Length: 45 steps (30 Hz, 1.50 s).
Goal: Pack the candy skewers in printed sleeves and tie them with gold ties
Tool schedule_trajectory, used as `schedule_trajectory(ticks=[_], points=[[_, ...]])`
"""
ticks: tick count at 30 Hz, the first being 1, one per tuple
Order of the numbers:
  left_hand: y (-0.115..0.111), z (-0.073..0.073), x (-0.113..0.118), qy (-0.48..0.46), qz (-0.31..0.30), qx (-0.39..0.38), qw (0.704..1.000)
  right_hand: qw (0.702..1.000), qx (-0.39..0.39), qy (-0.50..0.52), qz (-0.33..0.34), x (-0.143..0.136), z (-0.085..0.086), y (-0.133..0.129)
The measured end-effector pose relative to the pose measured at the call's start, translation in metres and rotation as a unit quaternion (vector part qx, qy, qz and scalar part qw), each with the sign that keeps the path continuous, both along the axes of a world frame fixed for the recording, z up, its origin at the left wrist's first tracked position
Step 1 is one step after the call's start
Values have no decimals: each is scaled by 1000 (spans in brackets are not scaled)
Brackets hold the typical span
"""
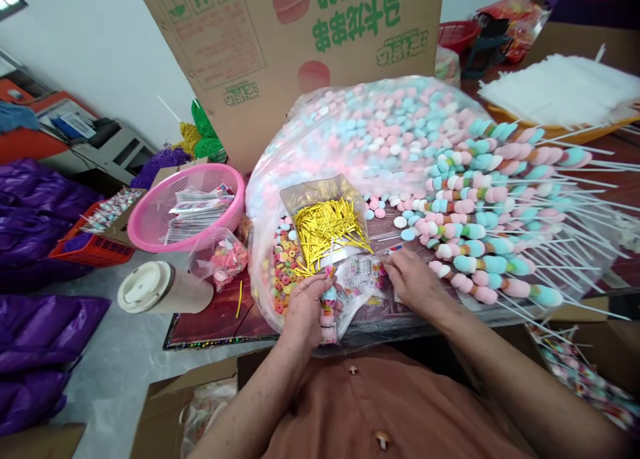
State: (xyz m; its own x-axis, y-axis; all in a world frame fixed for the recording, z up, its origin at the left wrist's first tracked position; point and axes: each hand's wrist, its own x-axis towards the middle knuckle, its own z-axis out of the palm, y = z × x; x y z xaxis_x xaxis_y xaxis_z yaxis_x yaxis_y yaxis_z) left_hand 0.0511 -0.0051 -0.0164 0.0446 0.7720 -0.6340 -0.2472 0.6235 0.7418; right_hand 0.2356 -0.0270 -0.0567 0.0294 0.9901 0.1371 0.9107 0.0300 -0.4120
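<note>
Left hand (306,307) grip clamped on candy skewer (329,312); right hand (413,279) pinching clear wrapper (357,279) at table edge (210,342), crowded.

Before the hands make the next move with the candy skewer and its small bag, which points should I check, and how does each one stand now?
1. Left hand grips the candy skewer: ok.
2. Right hand holds the printed clear bag: ok.
3. Skewer fully inside bag: cannot tell.
4. Gold twist ties lie close above the hands: ok.
5. Finished skewers piled apart at right: ok.
6. Lidded cup lies on its side at table edge: not ok.
</note>
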Motion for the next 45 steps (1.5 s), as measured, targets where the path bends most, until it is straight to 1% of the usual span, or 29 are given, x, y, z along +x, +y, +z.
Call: schedule_trajectory(ticks=[2,3,5,7,9,12,14,17,19,22,24,26,28,29,30,31,33,35,37,39,40,41,42,44,45], points=[[-1,1,1,1,4,12,1000,993,31,104,44,-8,18,-2],[-1,1,2,2,5,20,1000,981,41,174,77,-15,26,-4],[-2,1,4,5,8,38,999,943,39,298,140,-33,36,-7],[-3,1,5,12,11,71,997,917,34,361,167,-50,38,-10],[-4,0,4,14,1,104,994,907,39,386,163,-62,34,-11],[-6,-3,1,-11,-48,122,991,904,27,396,157,-67,27,-11],[-7,-4,-1,-25,-79,120,989,904,7,403,145,-66,27,-11],[-8,-4,-5,7,-107,133,985,909,-11,394,132,-62,32,-10],[-9,-3,-9,38,-143,142,979,916,-18,377,132,-61,34,-9],[-11,-2,-12,40,-189,149,970,932,-18,342,122,-62,34,-8],[-12,-2,-11,21,-177,160,971,942,-2,321,100,-65,30,-8],[-12,-2,-9,-4,-145,161,976,942,22,330,54,-68,27,-9],[-10,-1,-8,-44,-118,133,983,928,29,370,-1,-68,26,-10],[-8,1,-8,-70,-109,115,985,921,17,390,-4,-66,27,-11],[-7,3,-9,-99,-105,92,985,917,1,400,15,-63,30,-11],[-5,6,-10,-128,-112,66,983,915,-13,399,54,-59,34,-11],[-2,12,-14,-174,-149,14,973,910,-21,382,158,-50,44,-11],[0,17,-17,-205,-197,-18,959,894,-15,384,230,-43,53,-10],[0,19,-19,-234,-221,-19,947,875,-39,406,261,-40,59,-8],[0,18,-19,-255,-211,-8,943,863,-81,430,254,-41,58,-5],[-1,17,-19,-257,-197,-2,946,863,-94,436,238,-44,56,-4],[-2,15,-18,-252,-178,2,951,870,-95,433,215,-47,52,-4],[-3,13,-17,-238,-156,4,959,885,-83,418,189,-50,48,-4],[-4,10,-15,-202,-109,6,973,925,-25,353,140,-56,41,-6],[-5,9,-13,-185,-87,6,979,941,4,314,127,-58,38,-7]])
